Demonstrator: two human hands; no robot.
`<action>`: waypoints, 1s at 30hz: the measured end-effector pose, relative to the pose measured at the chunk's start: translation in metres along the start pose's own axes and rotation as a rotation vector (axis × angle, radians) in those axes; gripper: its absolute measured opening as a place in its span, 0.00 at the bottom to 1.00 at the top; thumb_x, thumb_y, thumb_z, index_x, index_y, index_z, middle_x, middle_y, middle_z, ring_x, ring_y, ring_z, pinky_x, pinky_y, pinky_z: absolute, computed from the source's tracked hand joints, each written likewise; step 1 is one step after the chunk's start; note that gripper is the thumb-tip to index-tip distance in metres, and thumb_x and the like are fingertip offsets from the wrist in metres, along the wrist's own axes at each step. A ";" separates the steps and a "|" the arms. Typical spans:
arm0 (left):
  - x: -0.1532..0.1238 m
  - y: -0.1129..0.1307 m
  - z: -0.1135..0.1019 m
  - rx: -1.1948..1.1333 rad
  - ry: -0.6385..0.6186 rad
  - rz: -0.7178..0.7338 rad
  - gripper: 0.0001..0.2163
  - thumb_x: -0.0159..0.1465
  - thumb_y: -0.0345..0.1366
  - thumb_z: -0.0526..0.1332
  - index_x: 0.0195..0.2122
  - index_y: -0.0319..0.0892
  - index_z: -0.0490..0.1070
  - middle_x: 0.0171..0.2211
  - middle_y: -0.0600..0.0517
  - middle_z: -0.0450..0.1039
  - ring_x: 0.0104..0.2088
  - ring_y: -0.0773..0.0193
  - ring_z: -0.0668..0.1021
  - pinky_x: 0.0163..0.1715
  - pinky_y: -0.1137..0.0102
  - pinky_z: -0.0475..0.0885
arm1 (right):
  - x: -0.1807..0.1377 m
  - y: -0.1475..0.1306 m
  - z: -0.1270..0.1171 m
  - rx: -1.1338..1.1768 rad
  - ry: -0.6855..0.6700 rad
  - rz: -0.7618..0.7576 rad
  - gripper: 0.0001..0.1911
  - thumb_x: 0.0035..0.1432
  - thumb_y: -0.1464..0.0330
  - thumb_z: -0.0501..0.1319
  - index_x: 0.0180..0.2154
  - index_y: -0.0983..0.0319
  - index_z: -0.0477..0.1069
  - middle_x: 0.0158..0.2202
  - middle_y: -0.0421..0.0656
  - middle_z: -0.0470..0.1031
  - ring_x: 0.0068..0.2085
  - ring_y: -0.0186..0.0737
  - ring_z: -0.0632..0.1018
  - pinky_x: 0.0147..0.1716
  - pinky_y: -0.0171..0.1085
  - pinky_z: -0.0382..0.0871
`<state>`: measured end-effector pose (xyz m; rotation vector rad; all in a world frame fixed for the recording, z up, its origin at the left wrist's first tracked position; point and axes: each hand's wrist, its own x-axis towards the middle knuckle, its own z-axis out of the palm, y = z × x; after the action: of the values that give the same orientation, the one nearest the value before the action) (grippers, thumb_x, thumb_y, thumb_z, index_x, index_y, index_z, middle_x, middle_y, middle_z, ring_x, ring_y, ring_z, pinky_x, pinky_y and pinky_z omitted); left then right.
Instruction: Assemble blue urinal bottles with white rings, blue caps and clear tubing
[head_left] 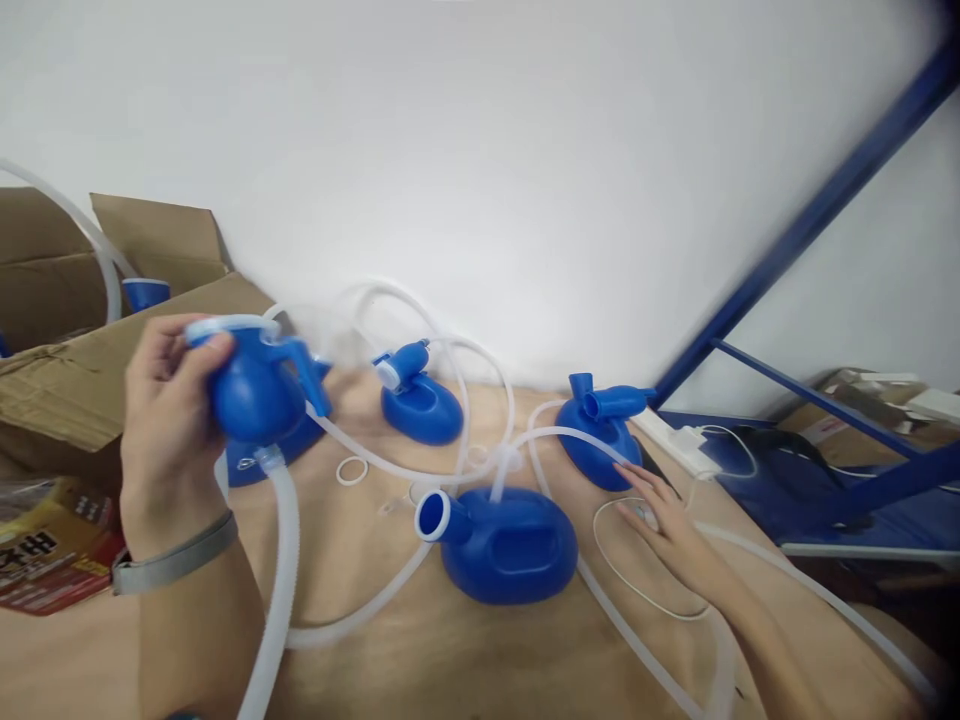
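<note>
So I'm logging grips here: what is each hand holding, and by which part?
The left hand grips a blue funnel piece around its rounded body. The right hand lies flat on the table, holding nothing.

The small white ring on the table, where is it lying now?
In the head view the small white ring lies flat on the table, left of centre, just right of the blue funnel held in the left hand.

We see a blue cup [255, 385] of smooth glossy plastic, its hose [281, 560] translucent soft plastic; table [390, 650] matt bare wood; box [67, 385] rough brown cardboard; wristband [176, 560] grey cloth
</note>
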<state>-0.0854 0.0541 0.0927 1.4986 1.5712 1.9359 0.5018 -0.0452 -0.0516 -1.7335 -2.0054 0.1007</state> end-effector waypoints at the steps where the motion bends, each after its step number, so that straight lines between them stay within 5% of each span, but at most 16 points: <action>1: 0.002 -0.004 0.000 0.040 -0.075 -0.026 0.19 0.63 0.52 0.64 0.50 0.48 0.73 0.45 0.53 0.78 0.44 0.58 0.80 0.43 0.67 0.78 | 0.010 -0.014 0.006 -0.013 -0.022 -0.072 0.29 0.75 0.52 0.52 0.72 0.51 0.61 0.71 0.51 0.66 0.70 0.54 0.71 0.69 0.55 0.69; 5: 0.012 -0.032 0.006 0.328 -0.591 -0.109 0.24 0.61 0.60 0.65 0.50 0.48 0.78 0.50 0.52 0.82 0.49 0.51 0.80 0.45 0.66 0.78 | 0.061 -0.058 0.038 -0.104 -0.093 -0.308 0.30 0.77 0.61 0.52 0.76 0.47 0.53 0.75 0.47 0.60 0.74 0.52 0.65 0.71 0.55 0.64; 7: 0.017 -0.052 0.016 0.411 -0.715 -0.139 0.25 0.61 0.62 0.63 0.47 0.47 0.78 0.47 0.51 0.83 0.48 0.50 0.81 0.47 0.64 0.78 | 0.087 -0.070 0.057 -0.144 -0.155 -0.363 0.33 0.75 0.65 0.55 0.76 0.49 0.53 0.77 0.48 0.57 0.76 0.54 0.60 0.72 0.57 0.62; 10: 0.018 -0.083 0.038 0.452 -0.687 -0.201 0.25 0.60 0.62 0.62 0.43 0.44 0.77 0.40 0.48 0.82 0.42 0.49 0.82 0.40 0.64 0.78 | 0.117 -0.083 0.080 -0.173 -0.263 -0.357 0.33 0.70 0.68 0.61 0.73 0.52 0.61 0.73 0.51 0.64 0.75 0.59 0.62 0.70 0.60 0.62; 14: 0.014 -0.103 0.063 0.420 -0.650 -0.253 0.27 0.65 0.61 0.58 0.50 0.42 0.75 0.43 0.46 0.81 0.41 0.50 0.82 0.30 0.67 0.77 | 0.134 -0.093 0.092 -0.155 -0.315 -0.336 0.17 0.73 0.63 0.60 0.59 0.56 0.75 0.58 0.51 0.80 0.66 0.57 0.74 0.68 0.59 0.64; 17: 0.011 -0.104 0.071 0.387 -0.659 -0.260 0.28 0.67 0.61 0.57 0.54 0.43 0.73 0.49 0.45 0.80 0.45 0.50 0.83 0.30 0.68 0.78 | 0.136 -0.090 0.093 -0.147 -0.327 -0.316 0.19 0.74 0.61 0.59 0.61 0.57 0.73 0.59 0.52 0.79 0.63 0.54 0.76 0.66 0.55 0.67; 23: 0.007 -0.104 0.086 0.374 -0.693 -0.277 0.28 0.67 0.54 0.58 0.61 0.41 0.71 0.58 0.40 0.77 0.50 0.48 0.83 0.33 0.67 0.80 | 0.139 -0.082 0.104 -0.179 -0.418 -0.285 0.38 0.69 0.58 0.65 0.75 0.53 0.56 0.75 0.54 0.62 0.75 0.61 0.60 0.71 0.63 0.56; 27: 0.000 -0.103 0.101 0.400 -0.731 -0.325 0.30 0.65 0.49 0.61 0.62 0.34 0.69 0.57 0.32 0.76 0.41 0.47 0.86 0.32 0.63 0.81 | 0.145 -0.097 0.112 -0.200 -0.389 -0.299 0.29 0.72 0.57 0.63 0.70 0.54 0.66 0.62 0.52 0.77 0.66 0.58 0.73 0.70 0.64 0.57; 30: -0.003 -0.096 0.107 0.403 -0.738 -0.280 0.31 0.62 0.50 0.65 0.60 0.33 0.72 0.60 0.29 0.75 0.50 0.39 0.84 0.42 0.57 0.82 | 0.148 -0.110 0.102 -0.217 -0.301 -0.313 0.23 0.72 0.57 0.63 0.64 0.56 0.74 0.52 0.51 0.79 0.55 0.53 0.80 0.61 0.53 0.70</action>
<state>-0.0360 0.1535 0.0013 1.7329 1.7147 0.7866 0.3485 0.1002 -0.0563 -1.5779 -2.5692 0.0417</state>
